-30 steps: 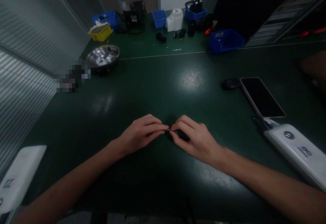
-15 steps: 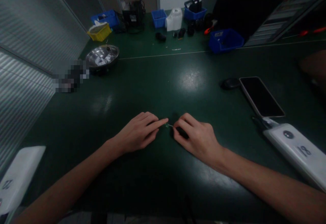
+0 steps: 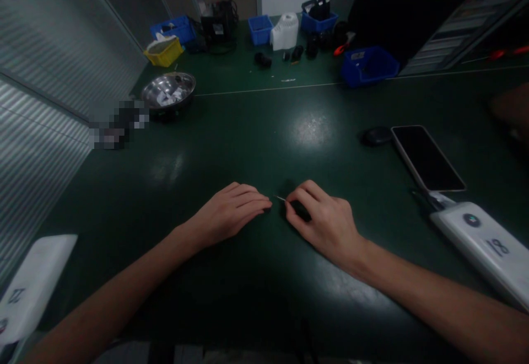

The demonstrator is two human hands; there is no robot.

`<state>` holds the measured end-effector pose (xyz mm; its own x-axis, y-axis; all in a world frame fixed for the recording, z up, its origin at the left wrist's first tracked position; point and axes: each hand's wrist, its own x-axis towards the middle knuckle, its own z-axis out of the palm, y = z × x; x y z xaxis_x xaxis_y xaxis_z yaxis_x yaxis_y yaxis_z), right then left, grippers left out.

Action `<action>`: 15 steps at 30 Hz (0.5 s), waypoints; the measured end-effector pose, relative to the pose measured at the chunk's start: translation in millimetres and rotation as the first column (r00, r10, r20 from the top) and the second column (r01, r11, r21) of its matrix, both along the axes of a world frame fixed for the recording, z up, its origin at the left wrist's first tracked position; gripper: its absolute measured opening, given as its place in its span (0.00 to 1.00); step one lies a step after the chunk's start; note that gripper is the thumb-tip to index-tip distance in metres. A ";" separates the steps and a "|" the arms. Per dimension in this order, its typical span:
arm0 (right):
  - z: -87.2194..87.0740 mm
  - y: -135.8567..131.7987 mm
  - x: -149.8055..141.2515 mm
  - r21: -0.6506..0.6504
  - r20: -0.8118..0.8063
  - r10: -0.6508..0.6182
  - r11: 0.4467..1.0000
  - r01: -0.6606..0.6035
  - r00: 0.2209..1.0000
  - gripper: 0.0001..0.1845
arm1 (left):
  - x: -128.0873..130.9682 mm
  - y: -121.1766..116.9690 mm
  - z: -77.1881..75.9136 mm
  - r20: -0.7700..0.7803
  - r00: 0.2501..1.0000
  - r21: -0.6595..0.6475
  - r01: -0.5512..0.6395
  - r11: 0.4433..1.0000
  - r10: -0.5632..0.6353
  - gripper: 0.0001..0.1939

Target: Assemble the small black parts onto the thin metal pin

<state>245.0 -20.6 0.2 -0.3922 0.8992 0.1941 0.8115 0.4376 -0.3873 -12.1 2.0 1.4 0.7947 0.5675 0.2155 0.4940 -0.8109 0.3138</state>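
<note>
Low over the dark green table (image 3: 231, 138), my right hand (image 3: 324, 220) pinches a thin, pale, needle-like piece (image 3: 280, 198) between thumb and index finger. Its free end points left. My left hand (image 3: 233, 209) is opposite, palm down, with its fingers drawn together and the thumb tip against the index fingertip. Anything between those fingertips is hidden. A small gap separates the left fingertips from the end of the thin piece.
On the right lie a phone (image 3: 427, 157), a black mouse (image 3: 377, 136) and a white power bank (image 3: 487, 242). Another white power bank (image 3: 39, 281) is at far left. Farther back stand a metal bowl (image 3: 188, 96), a yellow bin (image 3: 167, 55) and a blue bin (image 3: 367, 74).
The left index finger has come down beside the thumb, and the small greenish bit near it no longer shows. My right hand moved slightly right, its thin piece now apart from the left fingers.
</note>
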 end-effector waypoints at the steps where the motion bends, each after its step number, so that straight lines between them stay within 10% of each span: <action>1: 0.4 0.5 0.2 -0.005 -0.009 -0.005 1.000 0.005 1.000 0.10 | -3.4 1.7 0.7 -0.001 1.000 0.002 -0.013 1.000 0.013 0.16; 7: 1.4 2.6 2.7 -0.040 -0.085 0.033 0.999 -0.037 0.996 0.09 | -59.6 32.3 2.2 0.070 0.925 -0.083 -0.367 0.927 0.373 0.17; 11: 1.4 2.3 3.4 -0.039 -0.100 0.021 0.999 -0.025 0.995 0.09 | -129.7 59.0 3.7 -0.013 0.651 0.027 -0.758 0.651 0.759 0.19; 15: 3.5 2.3 3.6 -0.059 -0.121 0.029 0.998 -0.036 0.992 0.10 | -200.5 62.4 9.3 -0.022 0.410 0.136 -0.903 0.409 0.912 0.19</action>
